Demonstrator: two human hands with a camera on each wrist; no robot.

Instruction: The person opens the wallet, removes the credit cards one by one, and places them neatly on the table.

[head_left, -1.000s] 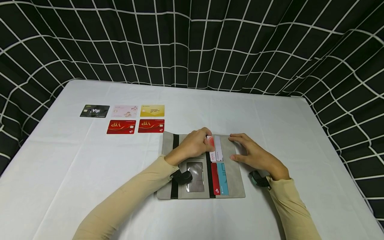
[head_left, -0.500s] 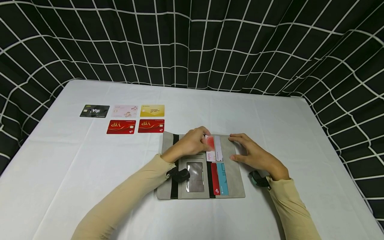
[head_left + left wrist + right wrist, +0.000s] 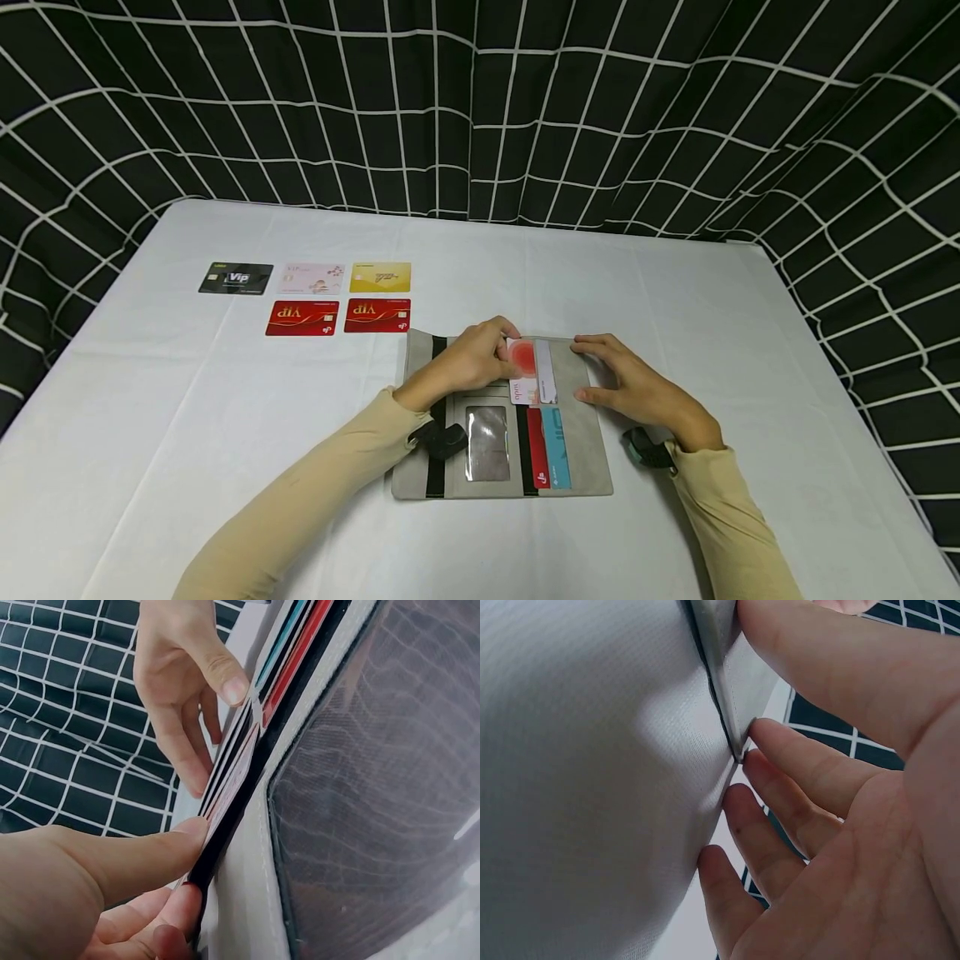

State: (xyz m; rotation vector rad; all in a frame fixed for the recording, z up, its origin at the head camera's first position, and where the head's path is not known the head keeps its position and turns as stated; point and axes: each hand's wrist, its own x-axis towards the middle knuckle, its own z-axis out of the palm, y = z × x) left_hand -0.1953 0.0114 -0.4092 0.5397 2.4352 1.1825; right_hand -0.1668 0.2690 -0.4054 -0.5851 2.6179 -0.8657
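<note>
A grey card wallet (image 3: 592,450) lies spread flat on the table, with cards in the slots of its right half. My left hand (image 3: 474,357) pinches the left edge of a white card with a red circle (image 3: 523,360), between thumb and fingers. This card sticks out to the left of its slot, over the black strip, beside a pale card (image 3: 546,375). Below them sit a red card (image 3: 537,450) and a blue card (image 3: 557,448). My right hand (image 3: 637,383) rests thumb and fingertips on the wallet's right side, fingers spread and loosely bent.
Left of and beyond the wallet lie a black card (image 3: 236,278), a pink card (image 3: 312,278), a yellow card (image 3: 380,277) and two red VIP cards (image 3: 302,318) in two rows. A dark grid-patterned curtain (image 3: 465,108) stands behind the white table (image 3: 675,283).
My left hand has moved a little to the left with the white card, and more of the card's red circle shows outside the slot. My right hand stays in place.
</note>
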